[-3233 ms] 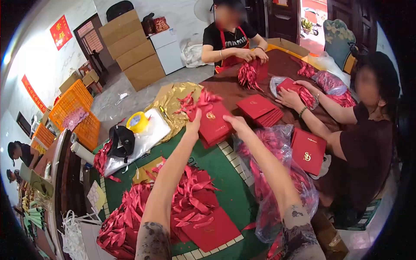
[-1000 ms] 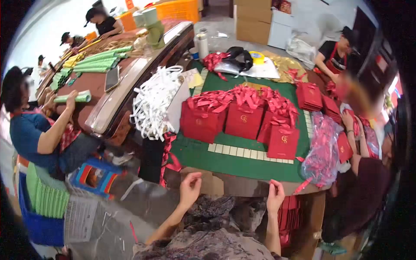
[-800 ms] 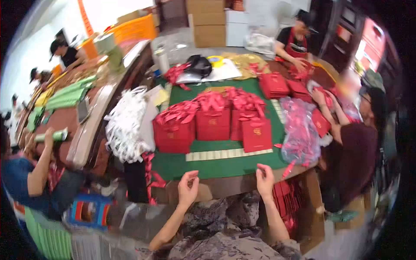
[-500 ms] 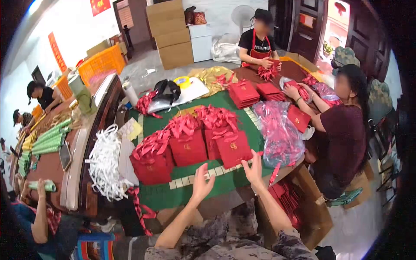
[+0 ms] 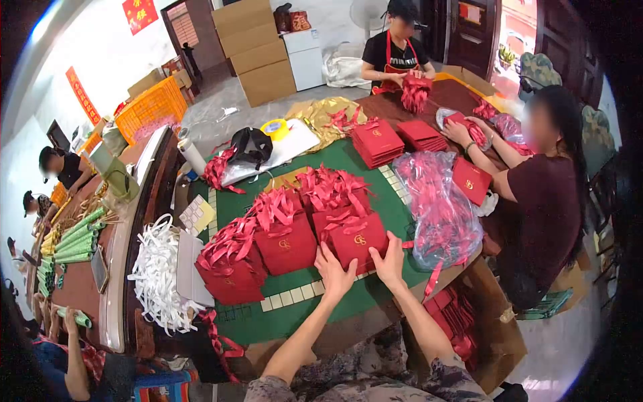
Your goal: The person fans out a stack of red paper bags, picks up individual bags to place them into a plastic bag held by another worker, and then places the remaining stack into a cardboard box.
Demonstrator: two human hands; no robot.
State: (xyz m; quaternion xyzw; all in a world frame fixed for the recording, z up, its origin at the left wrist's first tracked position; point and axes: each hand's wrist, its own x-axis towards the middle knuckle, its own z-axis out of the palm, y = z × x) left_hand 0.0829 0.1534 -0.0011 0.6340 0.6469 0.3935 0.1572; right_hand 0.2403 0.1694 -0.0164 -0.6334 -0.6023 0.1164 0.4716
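Your left hand (image 5: 335,273) and your right hand (image 5: 390,261) both reach forward to the nearest red paper gift bag with a gold emblem and red ribbon handles (image 5: 358,240); it stands upright on the green felt worktop (image 5: 295,315), directly ahead of your fingers and touching them; the left fingers (image 5: 326,253) are spread and lie against its lower left edge, the right fingers (image 5: 394,240) are spread and lie against its lower right edge, so the bag sits between the two hands; neither hand looks closed round it, though whether the thumbs press its front you cannot tell from here.

The bag's long axis runs up and away from your fingers, with the ribbon handles at the far top end; its broad face, bearing the emblem, is turned towards you; both hands are about equally near, the right perhaps a shade further forward.

Just left of your left fingers stands a second red paper bag of the same kind (image 5: 287,242), touching or nearly touching the first; further left again is a third (image 5: 231,271); to the right of your right fingers lies a clear plastic sack stuffed with red ribbon (image 5: 442,211), close beside the bag; beyond the fingers, well apart, flat red bags are stacked (image 5: 377,142); a person in a dark maroon top (image 5: 542,201) works at the right side.
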